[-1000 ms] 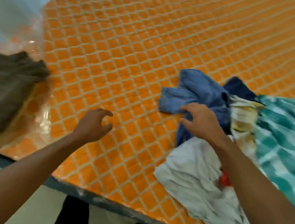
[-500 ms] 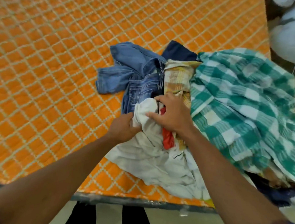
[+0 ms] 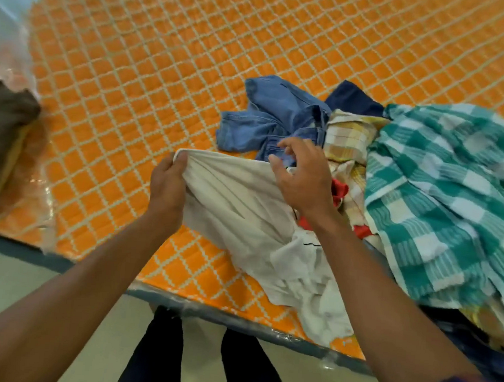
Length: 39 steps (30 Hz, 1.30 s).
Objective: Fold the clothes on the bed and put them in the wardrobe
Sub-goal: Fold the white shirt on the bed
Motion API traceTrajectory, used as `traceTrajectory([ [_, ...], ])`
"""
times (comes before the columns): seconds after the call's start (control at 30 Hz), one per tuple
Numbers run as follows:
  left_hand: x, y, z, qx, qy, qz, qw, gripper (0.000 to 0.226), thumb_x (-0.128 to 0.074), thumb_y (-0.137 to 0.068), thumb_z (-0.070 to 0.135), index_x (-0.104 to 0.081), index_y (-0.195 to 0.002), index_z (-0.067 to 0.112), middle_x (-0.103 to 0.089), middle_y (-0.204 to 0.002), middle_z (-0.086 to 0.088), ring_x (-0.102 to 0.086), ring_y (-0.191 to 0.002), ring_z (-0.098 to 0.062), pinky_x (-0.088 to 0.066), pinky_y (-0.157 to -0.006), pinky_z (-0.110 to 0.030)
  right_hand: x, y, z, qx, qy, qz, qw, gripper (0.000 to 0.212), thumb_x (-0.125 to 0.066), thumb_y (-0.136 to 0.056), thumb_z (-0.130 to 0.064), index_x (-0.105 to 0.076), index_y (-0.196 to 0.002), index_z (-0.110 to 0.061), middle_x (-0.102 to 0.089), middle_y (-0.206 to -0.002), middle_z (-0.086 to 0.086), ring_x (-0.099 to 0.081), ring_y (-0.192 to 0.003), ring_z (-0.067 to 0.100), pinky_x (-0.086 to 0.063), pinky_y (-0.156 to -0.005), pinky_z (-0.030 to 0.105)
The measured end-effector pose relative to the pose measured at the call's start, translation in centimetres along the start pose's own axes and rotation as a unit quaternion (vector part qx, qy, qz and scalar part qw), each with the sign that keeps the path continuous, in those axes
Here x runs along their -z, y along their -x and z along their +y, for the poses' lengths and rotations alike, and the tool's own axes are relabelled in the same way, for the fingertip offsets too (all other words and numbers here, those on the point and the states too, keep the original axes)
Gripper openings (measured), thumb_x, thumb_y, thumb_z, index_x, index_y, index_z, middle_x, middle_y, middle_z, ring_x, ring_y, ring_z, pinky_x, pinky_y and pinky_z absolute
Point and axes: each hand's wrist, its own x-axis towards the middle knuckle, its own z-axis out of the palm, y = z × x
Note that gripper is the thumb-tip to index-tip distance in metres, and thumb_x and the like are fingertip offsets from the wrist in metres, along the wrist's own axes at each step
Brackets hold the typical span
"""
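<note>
The left hand (image 3: 168, 184) grips the upper edge of a white garment (image 3: 242, 217), its thumb and curled fingers bunching the cloth into a tight gather, so that the fabric runs taut from this hand towards the other. The right hand (image 3: 302, 182) is at the same edge, just beside the left. Its fingers are half-curled and spread over the cloth, and it cannot be told whether they pinch the garment or only hover on it. The rest of the white garment trails down between and below the two forearms and lies crumpled on the near edge of the bed (image 3: 127, 69), whose orange quilted cover with pale diamond lines spreads out beyond both hands. Just past the right hand's fingertips lies a rumpled blue denim garment (image 3: 265, 116), with a dark navy cloth (image 3: 354, 99) behind it. Close on the outer side of the right hand sit a yellow checked cloth (image 3: 348, 135) and a bit of red cloth (image 3: 339, 191), and further out a large green-and-white checked cloth (image 3: 450, 188) is heaped over the pile. Well away on the outer side of the left hand a brown cloth (image 3: 0, 122) rests at the bed's far corner. Beneath the forearms the person's dark-trousered legs (image 3: 153, 358) stand on a pale floor (image 3: 11, 280).
</note>
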Motion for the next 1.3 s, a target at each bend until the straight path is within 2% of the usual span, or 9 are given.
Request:
traceTrajectory([
  [0.13,4.3,0.1,4.0,-0.078,-0.024,0.044,0.996,0.025,-0.047,-0.107,0.031,-0.059,-0.126,0.021,-0.056,-0.114,0.015,-0.055,-0.096,0.01,-0.043,-0.084,-0.011,-2.3,0.2,-6.2,0.032,-0.042,-0.269,0.962,0.07,-0.069,-0.085,-0.063,-0.047,-0.145,-0.032,-0.057,-0.126,-0.013,-0.055,-0.11,0.007,-0.045,-0.092,0.032],
  [0.23,9.2,-1.5,6.9,-0.08,0.024,0.12,0.989,0.053,-0.052,-0.101,0.045,-0.049,-0.145,0.015,-0.054,-0.144,-0.003,-0.054,-0.129,-0.016,-0.045,-0.109,-0.032,-6.9,3.1,-9.5,0.127,-0.002,-0.274,0.953,0.09,-0.069,-0.077,-0.074,-0.037,-0.152,-0.037,-0.051,-0.142,-0.003,-0.054,-0.125,0.021,-0.045,-0.103,0.045],
  [0.33,13.8,-3.8,7.8,-0.035,0.087,0.177,0.98,0.045,-0.051,-0.1,0.046,-0.055,-0.135,0.018,-0.065,-0.125,-0.003,-0.064,-0.114,-0.02,-0.054,-0.101,-0.04,-11.3,5.5,-10.6,0.153,0.007,-0.267,0.952,0.098,-0.072,-0.074,-0.07,-0.029,-0.156,-0.038,-0.04,-0.153,-0.002,-0.047,-0.133,0.026,-0.04,-0.102,0.043],
  [0.5,20.2,-6.4,5.1,-0.035,-0.104,0.229,0.967,0.045,-0.041,-0.105,0.043,-0.051,-0.142,0.019,-0.057,-0.139,-0.003,-0.054,-0.125,-0.021,-0.045,-0.106,-0.037,-17.3,7.5,-9.2,0.121,0.165,-0.377,0.903,0.044,-0.061,-0.091,-0.026,-0.054,-0.134,-0.027,-0.063,-0.118,0.008,-0.062,-0.104,0.037,-0.047,-0.073,0.04],
  [0.6,22.4,-5.7,2.0,-0.052,-0.26,0.159,0.951,0.052,-0.053,-0.101,0.043,-0.039,-0.148,0.023,-0.044,-0.14,0.001,-0.045,-0.125,-0.019,-0.039,-0.1,-0.032,-17.9,6.6,-8.5,0.02,0.049,-0.347,0.936,0.019,-0.056,-0.097,-0.019,-0.065,-0.113,-0.02,-0.065,-0.084,0.001,-0.063,-0.082,0.029,-0.035,-0.064,0.032],
  [0.7,22.9,-4.6,-1.1,-0.154,-0.374,0.027,0.914,0.079,-0.078,-0.085,0.04,-0.035,-0.149,0.024,-0.035,-0.149,0.002,-0.036,-0.137,-0.016,-0.033,-0.11,-0.03,-17.9,3.9,-10.5,-0.035,-0.119,-0.281,0.952,0.013,-0.052,-0.089,-0.018,-0.061,-0.098,-0.021,-0.059,-0.088,-0.005,-0.055,-0.084,0.014,-0.037,-0.07,0.029],
  [0.83,19.5,-2.5,-1.6,-0.07,-0.289,-0.271,0.915,0.092,-0.089,-0.07,0.046,-0.037,-0.146,0.041,-0.046,-0.141,0.025,-0.045,-0.131,0.005,-0.041,-0.1,-0.014,-18.0,-0.5,-16.2,-0.073,-0.255,-0.229,0.937,0.01,-0.043,-0.098,-0.014,-0.046,-0.091,-0.007,-0.041,-0.078,-0.003,-0.038,-0.068,0.006,-0.031,-0.063,0.029],
  [1.03,15.6,-4.1,1.1,-0.02,-0.136,-0.064,0.988,0.017,-0.057,-0.098,0.022,-0.061,-0.109,0.034,-0.069,-0.105,0.008,-0.066,-0.099,-0.016,-0.056,-0.093,-0.048,-19.0,-4.6,-20.8,-0.013,-0.17,-0.206,0.964,0.021,-0.044,-0.104,-0.027,-0.043,-0.083,-0.031,-0.047,-0.063,-0.01,-0.04,-0.054,0.004,-0.028,-0.056,0.034],
  [1.3,17.4,-6.3,3.5,0.121,0.157,-0.075,0.977,0.036,-0.035,-0.108,0.04,-0.064,-0.117,0.02,-0.074,-0.099,0.002,-0.069,-0.093,-0.019,-0.053,-0.076,-0.032,-19.7,-2.8,-16.4,-0.206,-0.259,-0.301,0.894,0.051,-0.067,-0.09,-0.056,-0.053,-0.131,-0.029,-0.065,-0.113,-0.001,-0.067,-0.099,0.013,-0.055,-0.092,0.04],
])
